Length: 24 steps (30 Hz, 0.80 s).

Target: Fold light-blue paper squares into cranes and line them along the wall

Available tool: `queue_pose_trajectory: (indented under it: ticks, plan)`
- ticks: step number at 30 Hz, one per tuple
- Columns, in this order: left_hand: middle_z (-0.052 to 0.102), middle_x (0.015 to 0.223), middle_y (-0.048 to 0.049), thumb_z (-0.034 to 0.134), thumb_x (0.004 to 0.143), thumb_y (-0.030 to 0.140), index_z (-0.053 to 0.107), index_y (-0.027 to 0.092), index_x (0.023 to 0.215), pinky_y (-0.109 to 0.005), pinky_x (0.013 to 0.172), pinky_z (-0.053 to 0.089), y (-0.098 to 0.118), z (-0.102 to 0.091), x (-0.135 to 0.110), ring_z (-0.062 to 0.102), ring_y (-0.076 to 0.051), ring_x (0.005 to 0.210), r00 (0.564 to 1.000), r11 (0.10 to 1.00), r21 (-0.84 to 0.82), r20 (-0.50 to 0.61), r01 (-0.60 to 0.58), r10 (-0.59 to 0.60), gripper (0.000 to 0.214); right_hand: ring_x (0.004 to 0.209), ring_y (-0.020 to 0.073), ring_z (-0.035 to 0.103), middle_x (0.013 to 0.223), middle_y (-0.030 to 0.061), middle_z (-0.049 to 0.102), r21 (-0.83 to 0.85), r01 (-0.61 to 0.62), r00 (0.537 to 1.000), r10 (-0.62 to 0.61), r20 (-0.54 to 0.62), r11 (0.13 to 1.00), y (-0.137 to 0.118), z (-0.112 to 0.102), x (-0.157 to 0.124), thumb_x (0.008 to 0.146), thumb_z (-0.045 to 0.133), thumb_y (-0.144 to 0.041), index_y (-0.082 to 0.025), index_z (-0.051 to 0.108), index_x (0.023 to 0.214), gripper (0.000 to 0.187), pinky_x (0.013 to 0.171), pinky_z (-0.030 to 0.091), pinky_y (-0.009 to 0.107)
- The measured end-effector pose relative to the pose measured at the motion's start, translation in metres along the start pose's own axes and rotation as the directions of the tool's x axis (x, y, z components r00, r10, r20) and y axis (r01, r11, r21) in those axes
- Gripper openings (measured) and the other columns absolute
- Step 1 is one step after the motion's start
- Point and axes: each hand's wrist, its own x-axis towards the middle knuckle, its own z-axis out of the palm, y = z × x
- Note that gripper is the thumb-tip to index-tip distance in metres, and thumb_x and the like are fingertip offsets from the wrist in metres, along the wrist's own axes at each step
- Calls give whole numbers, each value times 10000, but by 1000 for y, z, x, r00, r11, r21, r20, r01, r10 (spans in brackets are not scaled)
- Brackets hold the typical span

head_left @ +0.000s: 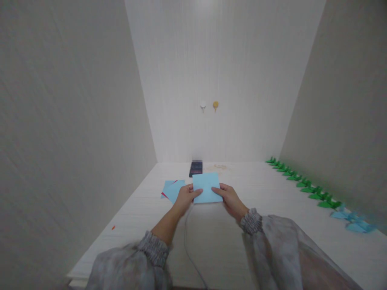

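Note:
A light blue square sheet of paper point(206, 186) is held up over the white table point(266, 189). My left hand point(185, 197) pinches its lower left edge with thumb on top. Gripping the lower right edge is my right hand point(230, 198), fingers closed on the sheet. Just left of my left hand lies a small pile of blue paper sheets point(171, 189) with a red edge showing under it.
Folded green paper figures point(302, 183) line the right wall, followed by light blue ones point(352, 220). A dark small box point(196, 167) sits behind the sheet. A thin cable point(189, 245) runs across the table. Two hooks point(209, 106) hang on the back wall.

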Motion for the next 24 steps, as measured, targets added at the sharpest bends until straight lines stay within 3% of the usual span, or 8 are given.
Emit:
queue_pose_trajectory:
  ticks: [2,8,12,15,20,24]
  plan:
    - [619,698,-64,631,592,289,577,86,860,-260,599,423,2,-1,-1,556,-137,603,999,999,-40,40,10,-9,340,701,186,593,809,50,650,63,-25,999,23,43,998,-2,1,-2,617,607,-347,-164,592,896,334,686,446,331]
    - [511,517,18,611,611,305,573,97,825,-167,387,303,6,-4,-2,398,-43,388,993,996,-60,97,66,-60,301,688,168,583,793,49,647,62,-55,997,52,50,997,-3,-2,-6,597,630,-317,-150,608,859,311,672,434,304]
    - [538,572,-1,544,673,338,564,112,834,-201,493,379,10,0,-4,456,-66,461,993,985,-158,105,71,-55,278,623,145,559,683,25,636,1,-33,999,33,34,999,-6,-3,-7,618,611,-333,-135,634,763,246,641,424,288]
    - [571,639,-26,540,675,318,559,119,847,-238,580,402,12,3,-5,506,-100,542,992,976,-205,116,76,-52,264,617,138,544,702,21,631,-20,-4,999,5,41,1000,-10,-1,-8,641,590,-334,-141,636,816,265,628,415,280]
    - [526,577,6,586,613,241,561,141,783,-196,502,378,10,-1,-3,473,-79,494,995,982,-166,67,85,-75,199,742,171,550,839,43,630,3,9,1000,-9,28,1000,-10,-1,-8,650,585,-293,-171,625,895,277,699,406,298]
    - [484,570,14,546,639,324,539,164,871,-181,416,359,8,-2,-1,448,-76,463,998,990,-126,19,65,-64,282,833,194,535,891,57,619,-104,73,996,-67,64,992,-8,-5,-6,661,564,-257,-176,649,832,207,754,391,322]
